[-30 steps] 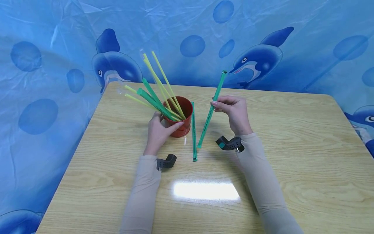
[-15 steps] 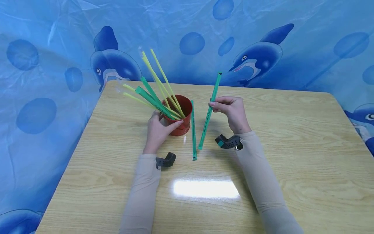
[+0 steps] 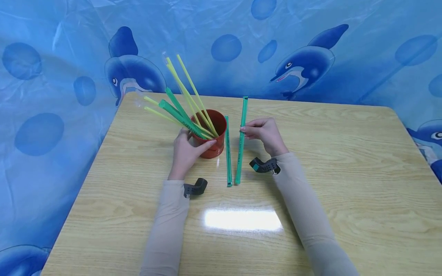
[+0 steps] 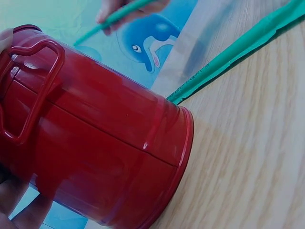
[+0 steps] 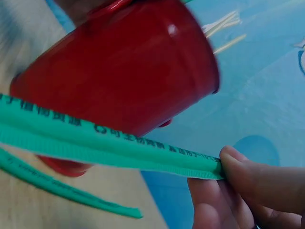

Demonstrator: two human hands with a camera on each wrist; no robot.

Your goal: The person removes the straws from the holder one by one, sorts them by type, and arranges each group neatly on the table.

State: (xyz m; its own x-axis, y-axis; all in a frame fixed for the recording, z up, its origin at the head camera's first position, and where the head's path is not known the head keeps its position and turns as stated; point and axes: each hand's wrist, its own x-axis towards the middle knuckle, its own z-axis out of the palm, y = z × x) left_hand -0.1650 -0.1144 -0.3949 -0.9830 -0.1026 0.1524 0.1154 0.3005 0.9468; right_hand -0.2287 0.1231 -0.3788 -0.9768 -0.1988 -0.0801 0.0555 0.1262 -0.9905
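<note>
My left hand (image 3: 184,155) grips a red metal pail (image 3: 215,150) from its left side, thumb along the front rim. Out of the pail lean several yellow straws (image 3: 193,88) in clear wrappers and green paper-wrapped straws (image 3: 183,120). My right hand (image 3: 264,134) pinches another green paper-wrapped straw (image 3: 240,157) between thumb and fingers, its lower end close over the table. Printing runs along this held straw (image 5: 105,145) in the right wrist view. Between it and the pail, a second wrapped straw (image 3: 228,153) lies on the table, nearly parallel. The pail's handle (image 4: 40,90) faces the left wrist camera.
The wooden table (image 3: 345,172) reaches back to a blue plastic sheet (image 3: 193,23) printed with dolphins. A bright light reflection (image 3: 243,220) shows on the tabletop in front of the hands. Black wrist cameras (image 3: 195,188) sit on both sleeves.
My right hand has moved left and slightly down, bringing its straw closer to the one lying on the table and more upright in the head view. The left hand keeps its hold on the pail.
</note>
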